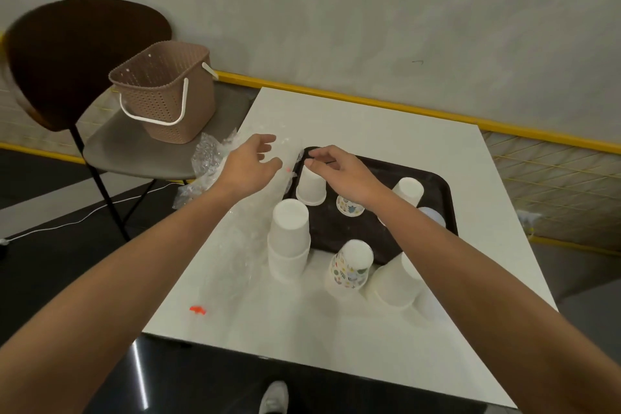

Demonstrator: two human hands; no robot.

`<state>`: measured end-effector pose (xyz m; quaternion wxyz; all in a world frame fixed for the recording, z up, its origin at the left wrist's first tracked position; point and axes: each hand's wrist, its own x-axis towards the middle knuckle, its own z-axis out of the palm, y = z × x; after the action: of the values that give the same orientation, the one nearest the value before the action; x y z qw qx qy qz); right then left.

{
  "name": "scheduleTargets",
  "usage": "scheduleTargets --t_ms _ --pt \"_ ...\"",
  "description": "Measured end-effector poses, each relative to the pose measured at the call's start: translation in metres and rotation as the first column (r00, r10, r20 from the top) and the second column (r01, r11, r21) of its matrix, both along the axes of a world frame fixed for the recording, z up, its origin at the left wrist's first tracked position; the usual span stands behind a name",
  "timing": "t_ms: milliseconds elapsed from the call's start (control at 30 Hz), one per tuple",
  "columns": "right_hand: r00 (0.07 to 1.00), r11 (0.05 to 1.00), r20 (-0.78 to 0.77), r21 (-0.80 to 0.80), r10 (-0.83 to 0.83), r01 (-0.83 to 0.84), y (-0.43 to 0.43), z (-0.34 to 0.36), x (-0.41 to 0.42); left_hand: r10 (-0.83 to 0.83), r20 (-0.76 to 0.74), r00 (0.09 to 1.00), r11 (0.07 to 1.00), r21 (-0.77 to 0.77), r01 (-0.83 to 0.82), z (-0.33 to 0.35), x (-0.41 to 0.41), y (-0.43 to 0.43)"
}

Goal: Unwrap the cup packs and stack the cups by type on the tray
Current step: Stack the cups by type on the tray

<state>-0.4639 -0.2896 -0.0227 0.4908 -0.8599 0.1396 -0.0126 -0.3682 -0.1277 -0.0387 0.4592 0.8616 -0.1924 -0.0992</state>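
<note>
A black tray (440, 188) lies on the white table and holds upside-down cups: a white cup (311, 186) at its far left, a patterned cup (349, 205), another white cup (408, 190) and a bluish cup (433, 216). In front of the tray stand a white stack (289, 239), a patterned stack (349, 265) and a second white stack (396, 279). My right hand (339, 168) hovers over the far-left white cup and pinches the edge of clear plastic wrap (293, 161). My left hand (250, 161) is beside the wrap with fingers loosely spread; I see no grip.
Clear wrap (242, 235) trails over the table's left side. A crumpled plastic heap (208, 158) lies on the chair seat next to a brown basket (164, 94). A small red scrap (197, 309) sits near the table's front-left edge.
</note>
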Motion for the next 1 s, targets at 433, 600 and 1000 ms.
scheduleTargets --t_ms 433,600,1000 --pt "0.973 0.974 -0.093 -0.061 0.212 -0.218 0.029 -0.013 -0.031 -0.349 -0.221 0.910 0.934 -0.009 0.356 -0.031 -0.039 0.043" --pt "0.975 0.970 -0.097 -0.118 0.200 -0.211 0.038 -0.021 -0.033 -0.389 -0.157 0.908 0.913 0.063 0.402 -0.048 -0.048 0.043" --pt "0.995 0.983 -0.008 -0.155 0.097 -0.097 0.047 -0.034 -0.042 -0.303 -0.002 0.953 0.953 0.005 0.303 -0.063 -0.058 0.038"
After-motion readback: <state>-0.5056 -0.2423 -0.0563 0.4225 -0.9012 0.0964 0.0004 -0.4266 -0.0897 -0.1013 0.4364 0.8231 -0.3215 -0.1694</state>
